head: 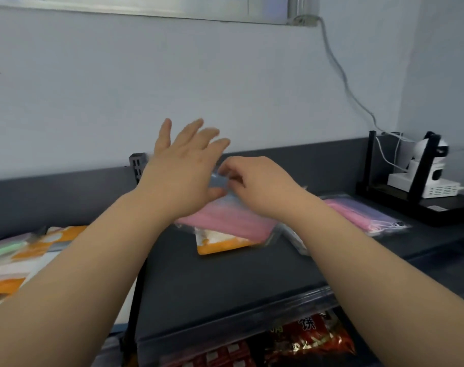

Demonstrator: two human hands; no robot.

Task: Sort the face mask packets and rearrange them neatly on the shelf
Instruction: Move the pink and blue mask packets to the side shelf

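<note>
On the dark shelf top [225,282] lies a clear packet of pink and blue face masks [225,221], stacked on an orange and white packet [220,243]. My right hand [257,181] pinches the blue far end of the top packet. My left hand [183,165] hovers over the same end with fingers spread and blurred. Another pink and purple mask packet [363,213] lies to the right. Several orange, white and green packets [21,250] are piled at the left.
A black stand [416,192] holding a white camera device [432,170] occupies the right end, with a white cable [342,75] running up the wall. Red snack bags [305,337] fill the shelf below. A grey bracket [138,162] sits at the back wall.
</note>
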